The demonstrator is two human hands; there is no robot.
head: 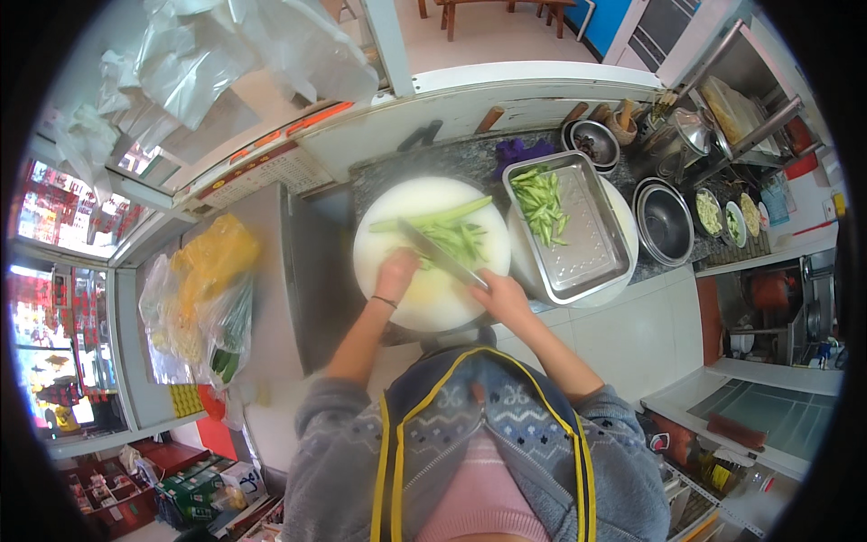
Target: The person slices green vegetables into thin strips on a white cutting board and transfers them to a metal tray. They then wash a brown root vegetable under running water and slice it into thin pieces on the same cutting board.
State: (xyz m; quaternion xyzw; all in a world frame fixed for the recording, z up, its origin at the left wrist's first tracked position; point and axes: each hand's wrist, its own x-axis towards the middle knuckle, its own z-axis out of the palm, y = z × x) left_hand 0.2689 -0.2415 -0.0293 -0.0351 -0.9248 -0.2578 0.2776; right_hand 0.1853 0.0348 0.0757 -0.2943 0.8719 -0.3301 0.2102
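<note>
A round white cutting board (433, 311) lies on the stone counter before me. My right hand (500, 295) grips the handle of a kitchen knife (440, 253), whose blade points up and left across the board. Close to the blade's lower left side, my left hand (398, 271) rests on the board with bent fingers; bits of green show beside the fingertips, and I cannot tell whether it holds any. Cut green vegetable pieces (460, 242) lie behind the blade, under a long pale green stalk (440, 217). More cut pieces (540, 203) fill the left part of a steel tray (589, 284).
Steel bowls (665, 223) stand right of the tray, with small bowls of chopped food (708, 213) beyond. A purple cloth (521, 153) lies behind the tray. Plastic bags with vegetables (203, 298) lie on a metal surface at left. A low wall (447, 125) edges the counter's back.
</note>
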